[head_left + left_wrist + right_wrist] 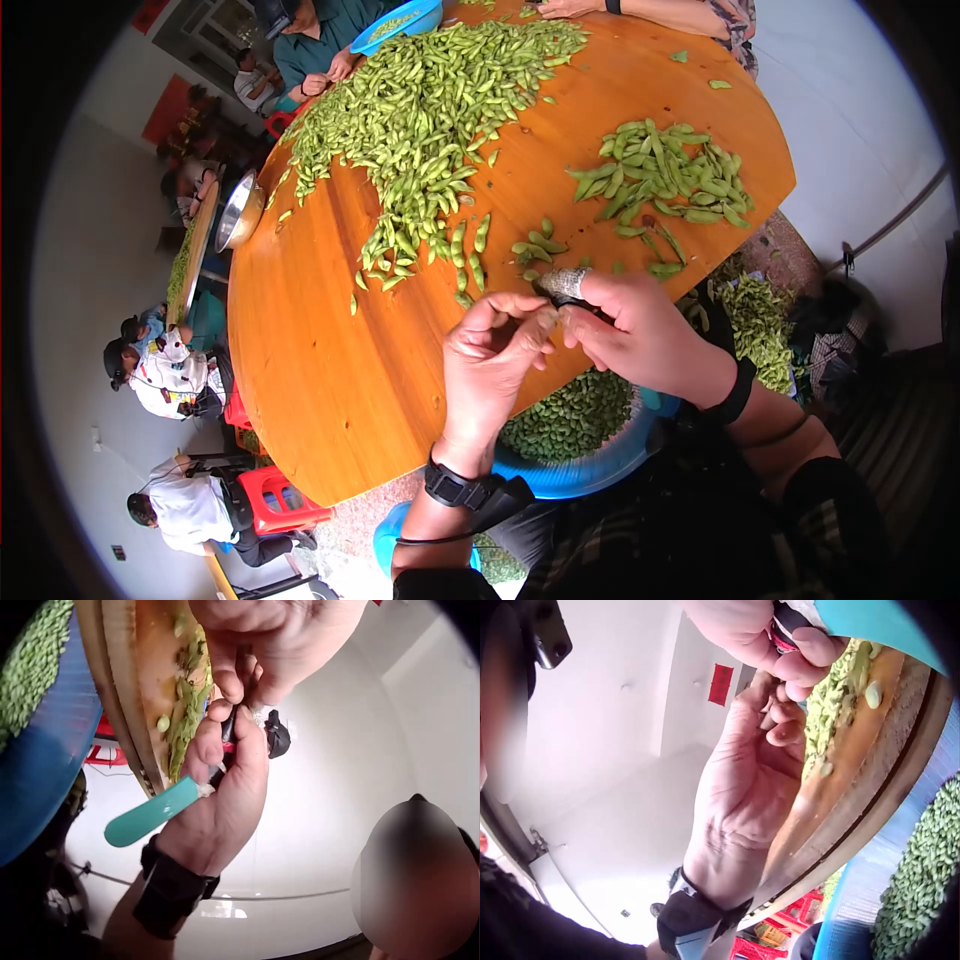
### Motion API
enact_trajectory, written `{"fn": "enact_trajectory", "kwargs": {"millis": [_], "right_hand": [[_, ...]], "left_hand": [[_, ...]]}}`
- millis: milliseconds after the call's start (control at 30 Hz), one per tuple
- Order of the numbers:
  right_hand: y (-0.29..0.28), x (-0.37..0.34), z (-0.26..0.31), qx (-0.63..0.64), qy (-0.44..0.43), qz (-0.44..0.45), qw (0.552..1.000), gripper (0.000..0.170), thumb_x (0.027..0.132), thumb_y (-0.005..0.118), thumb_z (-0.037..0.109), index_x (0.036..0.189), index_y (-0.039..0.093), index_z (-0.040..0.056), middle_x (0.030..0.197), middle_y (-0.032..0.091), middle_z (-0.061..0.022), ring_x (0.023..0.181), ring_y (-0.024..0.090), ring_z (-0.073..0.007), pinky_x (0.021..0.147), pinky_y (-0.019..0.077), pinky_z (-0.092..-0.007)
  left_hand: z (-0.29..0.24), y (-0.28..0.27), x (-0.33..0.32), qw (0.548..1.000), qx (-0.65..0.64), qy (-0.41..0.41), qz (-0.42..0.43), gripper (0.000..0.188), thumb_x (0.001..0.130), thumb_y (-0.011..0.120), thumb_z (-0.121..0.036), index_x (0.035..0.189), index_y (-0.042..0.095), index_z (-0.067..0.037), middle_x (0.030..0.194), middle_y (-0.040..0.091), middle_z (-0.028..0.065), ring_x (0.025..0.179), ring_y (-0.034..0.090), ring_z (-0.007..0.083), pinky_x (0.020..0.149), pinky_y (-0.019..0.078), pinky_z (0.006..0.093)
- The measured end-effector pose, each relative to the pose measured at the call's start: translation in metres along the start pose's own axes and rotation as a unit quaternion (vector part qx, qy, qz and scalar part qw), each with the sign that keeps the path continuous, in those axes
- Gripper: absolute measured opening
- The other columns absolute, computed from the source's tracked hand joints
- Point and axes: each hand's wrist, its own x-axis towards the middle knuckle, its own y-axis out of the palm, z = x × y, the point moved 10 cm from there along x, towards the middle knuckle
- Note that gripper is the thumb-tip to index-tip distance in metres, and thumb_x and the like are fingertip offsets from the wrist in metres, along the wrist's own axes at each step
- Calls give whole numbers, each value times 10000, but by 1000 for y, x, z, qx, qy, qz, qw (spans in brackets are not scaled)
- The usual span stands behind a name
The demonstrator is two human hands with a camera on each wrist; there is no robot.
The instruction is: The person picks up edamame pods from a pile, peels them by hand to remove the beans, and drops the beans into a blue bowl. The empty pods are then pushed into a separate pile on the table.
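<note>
My left hand (490, 365) and right hand (645, 325) meet fingertip to fingertip above the near edge of the round table. The right hand grips a teal-handled tool (150, 814), bound in black with red bands, its working end hidden among the fingers. A silvery-grey wrap (563, 283) covers one right finger. Left fingers are curled in, thumb against fingertips; I cannot tell what lies between them. Below the hands, a blue basin (530, 484) holds shelled green beans (570, 415). Several bean pods (545, 243) lie just beyond the fingertips.
A large heap of pods (430, 100) covers the far part of the wooden table (330, 350); a smaller pile (670, 170) lies at right. A metal bowl (240, 208) and red stool (280, 497) stand left. More pods (760, 330) sit low at right. Other people sit around.
</note>
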Motion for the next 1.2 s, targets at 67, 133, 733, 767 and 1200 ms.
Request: {"fn": "enact_trajectory", "kwargs": {"millis": [67, 133, 733, 767, 1200], "right_hand": [[3, -3, 2, 76, 32, 7, 997, 56, 900, 525, 16, 859, 530, -21, 589, 505, -72, 476, 408, -91, 451, 354, -284], [6, -8, -8, 81, 60, 27, 995, 64, 914, 514, 24, 869, 539, -13, 609, 525, -42, 485, 431, -71, 450, 360, -263], [4, -24, -9, 110, 175, 117, 971, 129, 922, 519, 87, 839, 577, 6, 706, 621, -28, 515, 573, -64, 422, 447, -202], [4, -26, -11, 114, 182, 122, 969, 120, 923, 517, 84, 854, 577, 6, 720, 623, -31, 522, 579, -66, 424, 449, -203], [9, -28, -24, 194, 179, 88, 960, 124, 939, 506, 64, 1017, 585, 7, 732, 592, -22, 518, 536, -58, 439, 409, -196]], "left_hand": [[5, 6, -3, 999, -47, -3, 6, 165, 890, 641, 1, 1055, 629, -1, 907, 658, 31, 706, 590, 62, 567, 460, 187], [8, 5, -5, 994, -111, 4, 0, 201, 889, 639, 14, 1090, 633, 12, 930, 647, 36, 711, 582, 68, 577, 469, 193], [-30, 18, -30, 912, 370, 163, -64, 367, 844, 654, 24, 1208, 633, -17, 948, 654, 144, 790, 675, 202, 710, 533, 285], [-30, 18, -30, 913, 366, 167, -64, 360, 845, 654, 23, 1203, 638, -18, 929, 658, 137, 775, 673, 190, 705, 532, 280], [-16, 18, -34, 935, 316, 128, -103, 289, 872, 641, 38, 1159, 656, 17, 814, 640, 34, 774, 656, 107, 731, 551, 238]]}}
